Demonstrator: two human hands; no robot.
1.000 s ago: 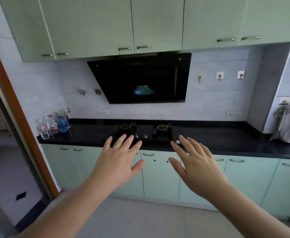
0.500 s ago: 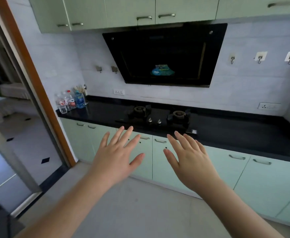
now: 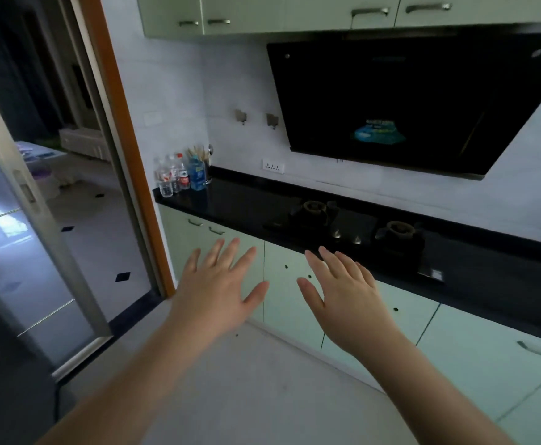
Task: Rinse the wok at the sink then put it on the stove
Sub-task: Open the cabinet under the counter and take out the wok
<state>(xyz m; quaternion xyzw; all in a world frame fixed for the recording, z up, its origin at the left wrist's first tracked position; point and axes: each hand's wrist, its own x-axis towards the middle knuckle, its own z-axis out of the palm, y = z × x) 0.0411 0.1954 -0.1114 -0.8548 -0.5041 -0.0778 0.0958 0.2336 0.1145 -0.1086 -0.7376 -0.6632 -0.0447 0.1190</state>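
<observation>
Both my hands are held out in front of me, palms down, fingers spread, holding nothing. My left hand (image 3: 219, 285) hovers before the pale green lower cabinets. My right hand (image 3: 343, 292) hovers just in front of the counter edge, short of the stove. The black two-burner gas stove (image 3: 355, 224) is set into the black countertop (image 3: 240, 200), its burners bare. No wok and no sink are in view.
A black range hood (image 3: 407, 101) hangs above the stove under green wall cabinets. Several bottles (image 3: 179, 176) and a utensil holder stand at the counter's left end. An orange door frame (image 3: 125, 130) and a sliding glass door (image 3: 22, 239) lie to the left.
The view has swung left and drawn closer to the counter. The doorway now fills the left side and the stove has shifted right. Both hands stay spread and empty.
</observation>
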